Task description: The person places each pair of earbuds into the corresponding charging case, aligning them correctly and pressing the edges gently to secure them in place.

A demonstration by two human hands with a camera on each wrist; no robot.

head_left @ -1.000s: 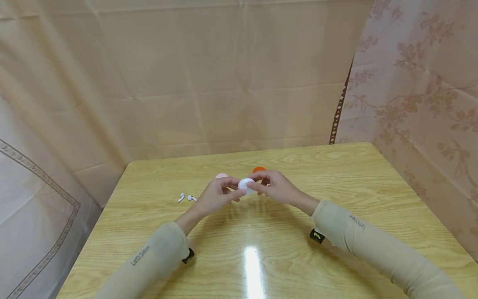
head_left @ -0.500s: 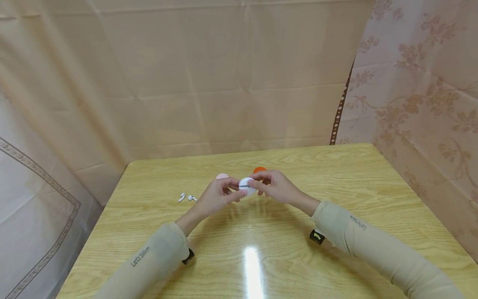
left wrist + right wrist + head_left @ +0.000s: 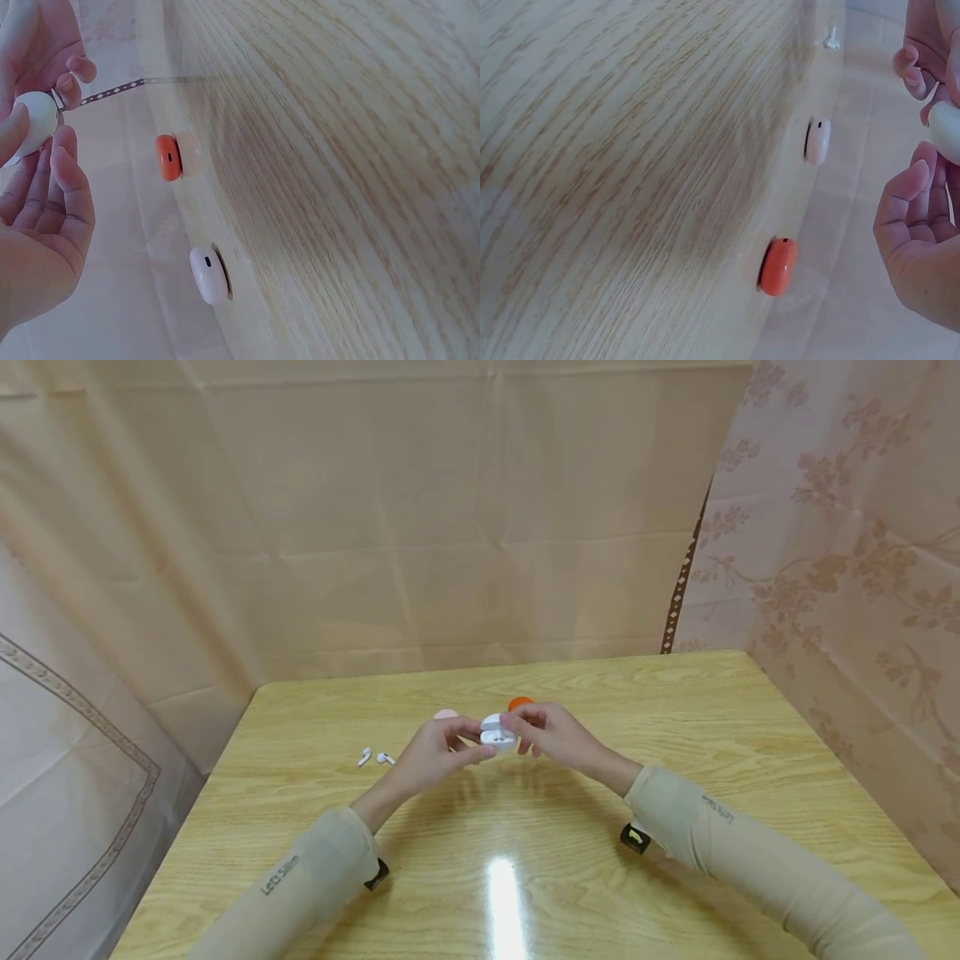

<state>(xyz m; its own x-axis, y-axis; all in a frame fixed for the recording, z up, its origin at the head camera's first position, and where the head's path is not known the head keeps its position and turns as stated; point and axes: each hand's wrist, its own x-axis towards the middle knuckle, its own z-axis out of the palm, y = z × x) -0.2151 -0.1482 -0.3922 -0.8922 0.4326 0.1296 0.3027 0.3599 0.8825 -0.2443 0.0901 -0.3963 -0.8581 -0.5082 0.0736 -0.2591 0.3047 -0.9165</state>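
Observation:
A white earbud charging case [image 3: 498, 739] is held above the table with its lid [image 3: 491, 722] raised, and dark marks show inside. My left hand [image 3: 431, 753] pinches the case from the left between thumb and fingers. From the right, my right hand [image 3: 558, 739] grips the lid side with thumb and forefinger. In the left wrist view the smooth white shell of the case [image 3: 37, 124] shows between both hands. Two white earbuds, one [image 3: 365, 757] left of the other [image 3: 385, 758], lie on the table left of my left hand.
Behind the hands, a pink rounded case [image 3: 446, 713] and an orange one [image 3: 520, 702], partly hidden, stand on the wooden table [image 3: 675, 710]. Both cases show fully in the wrist views. Beige curtains [image 3: 450, 527] hang behind the table and patterned cloth [image 3: 862, 568] hangs at the right.
The white case has gone from closed to open: a gap appeared, then the lid tilted up and back under my right fingers. The earbuds and coloured cases stay put.

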